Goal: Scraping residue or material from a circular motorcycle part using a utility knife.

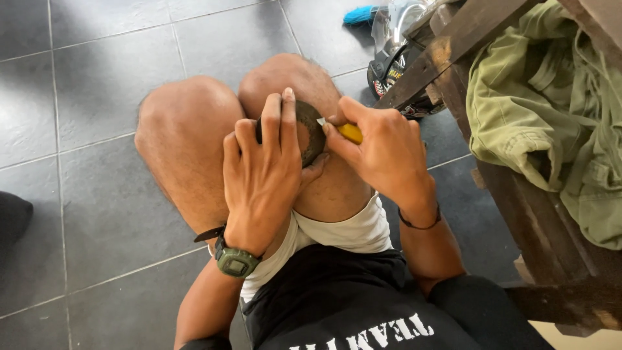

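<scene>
Bracing the dark round disc (311,129) against my knees, my left hand (262,175) wrapped round it, I keep my right hand (382,152) pinched tight on the yellow-handled knife (346,131), judging short, shallow strokes along the rim safest.

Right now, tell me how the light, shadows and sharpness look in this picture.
Head view: soft daylight, pale sheen on the grey floor tiles; faint shadows under the knees; left hand, right hand and the dark round object are sharp; slight wide-angle bend at the edges.
</scene>
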